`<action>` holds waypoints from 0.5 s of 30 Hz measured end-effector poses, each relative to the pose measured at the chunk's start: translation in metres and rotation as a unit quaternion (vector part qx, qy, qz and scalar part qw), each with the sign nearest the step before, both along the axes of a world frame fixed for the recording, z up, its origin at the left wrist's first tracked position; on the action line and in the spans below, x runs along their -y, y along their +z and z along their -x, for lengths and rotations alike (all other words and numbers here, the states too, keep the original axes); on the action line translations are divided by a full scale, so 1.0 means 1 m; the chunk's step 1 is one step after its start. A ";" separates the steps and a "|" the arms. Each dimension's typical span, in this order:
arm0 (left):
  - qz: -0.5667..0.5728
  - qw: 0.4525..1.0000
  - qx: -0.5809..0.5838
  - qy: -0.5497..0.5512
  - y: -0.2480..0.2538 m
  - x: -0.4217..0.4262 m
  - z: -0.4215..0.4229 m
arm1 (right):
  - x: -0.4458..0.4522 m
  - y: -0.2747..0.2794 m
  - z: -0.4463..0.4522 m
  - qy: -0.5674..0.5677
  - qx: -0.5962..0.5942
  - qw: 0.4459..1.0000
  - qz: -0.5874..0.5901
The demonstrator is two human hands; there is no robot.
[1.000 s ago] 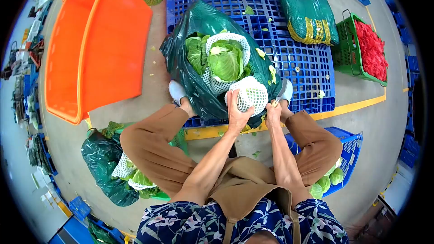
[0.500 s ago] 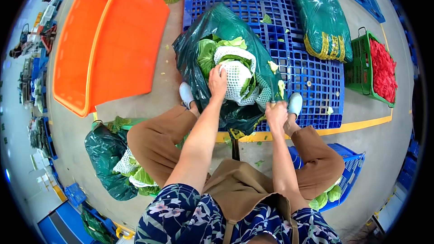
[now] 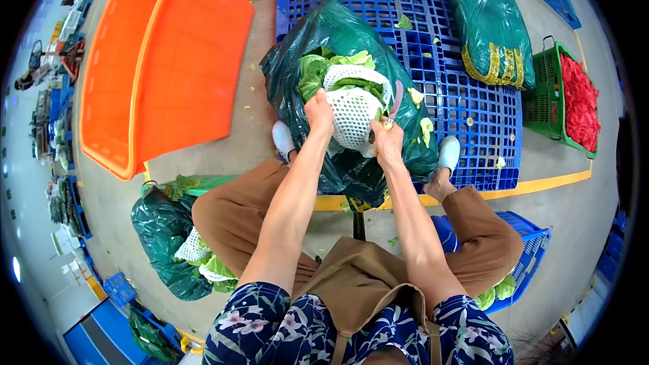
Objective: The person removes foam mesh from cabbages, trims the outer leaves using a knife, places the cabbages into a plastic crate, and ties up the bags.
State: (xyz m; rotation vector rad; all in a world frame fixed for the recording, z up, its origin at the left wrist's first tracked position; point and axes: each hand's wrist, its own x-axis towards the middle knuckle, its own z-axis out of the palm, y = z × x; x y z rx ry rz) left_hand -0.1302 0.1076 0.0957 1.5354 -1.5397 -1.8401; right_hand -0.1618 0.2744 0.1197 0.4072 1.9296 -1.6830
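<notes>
Cabbage (image 3: 353, 119) in a white foam net (image 3: 348, 105) sits near the centre of the frame, in the mouth of a dark green plastic bag (image 3: 422, 152) spread on the blue plastic pallet (image 3: 466, 138). The left hand (image 3: 320, 113) has its fingers drawn in tight on the net's left edge. The right hand (image 3: 388, 140), at the cabbage's lower right, has its fingers curled around the handle of a knife (image 3: 397, 98), whose curved blade points up the frame. A second foam net (image 3: 368, 72) and loose green leaves (image 3: 313, 74) lie just above the cabbage.

An orange tub (image 3: 186, 61) fills the upper left. At upper right lies a filled green bag (image 3: 483, 20) with yellow tape (image 3: 499, 67), near a green crate (image 3: 541, 98) of red material (image 3: 580, 105). A blue crate (image 3: 531, 250) at lower right contains more cabbages (image 3: 505, 288); another green bag (image 3: 165, 236) slumps at lower left.
</notes>
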 end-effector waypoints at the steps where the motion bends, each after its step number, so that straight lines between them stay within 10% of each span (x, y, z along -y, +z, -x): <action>1: -0.118 0.991 -0.050 0.036 -0.002 -0.001 0.003 | -0.001 0.002 0.002 0.004 -0.010 1.000 -0.020; 5: -0.458 0.863 -0.214 0.007 -0.029 -0.010 0.009 | 0.005 0.031 0.014 -0.008 0.004 1.000 -0.017; 13: -0.552 0.772 -0.311 -0.048 -0.025 -0.005 0.003 | -0.028 -0.006 0.014 0.033 -0.046 0.998 -0.006; 15: -0.470 0.840 -0.238 -0.133 -0.021 0.004 0.004 | -0.027 -0.023 0.007 -0.004 -0.055 0.998 0.018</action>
